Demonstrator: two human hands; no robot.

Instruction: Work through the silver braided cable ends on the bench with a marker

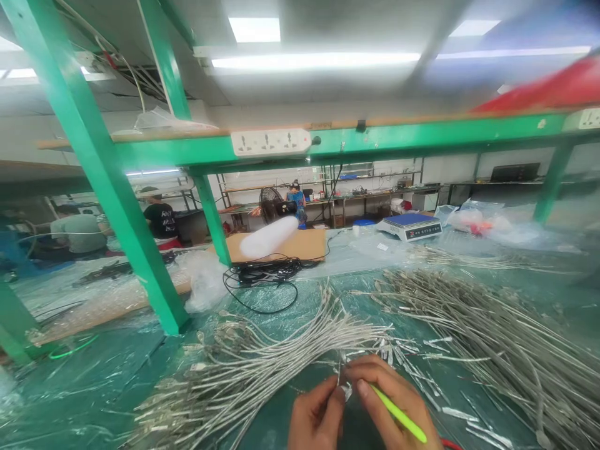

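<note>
Bottom centre of view, hands close together over green table point(117, 381) under clear plastic sheet. Left hand point(316, 419) and right hand point(394, 406) meet on a small silvery metal cable end point(345, 390), which sits between the two sets of fingertips: at 1 o'clock from the left hand, at 9 o'clock from the right. Left fingers clenched in a pinch on it. Right thumb tip presses it from the other side, and the rest of the right fingers are closed around a slim yellow-green plastic stick point(398, 414). Stick's long axis runs 10 to 4 o'clock, upper tip just beside the pinched piece. Both hands touch the piece; neither is clearly nearer. Cannot tell whether it trails a cable; too small and blurred. Fanned bundle of silver braided cables point(281, 350) lies at 11 o'clock from the hands, strands running roughly 8 to 2 o'clock, nearest ends just beyond the fingertips. Larger heap of silver cables point(492, 331) at 2 o'clock, apart from the hands. Farther off at 12 o'clock: black coiled cord point(262, 275), white-and-blue weighing scale point(410, 226).
</note>
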